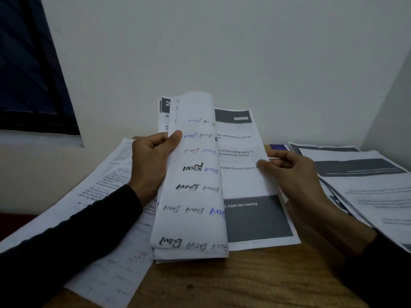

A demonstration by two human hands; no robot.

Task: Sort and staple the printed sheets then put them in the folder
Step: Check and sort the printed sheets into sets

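Fingers: our left hand grips the folded-back sheets; our right hand pinches one printed sheet.
Location: held above wooden table.
Surroundings: two paper piles, left pile, right pile.

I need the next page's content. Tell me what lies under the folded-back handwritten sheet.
Under the handwritten sheet, held by the left hand, a printed page shows its right half: grey header, text lines, a grey box. The right hand pinches its edge. Its left half is covered.

Single head view, close, forward and down over the desk.
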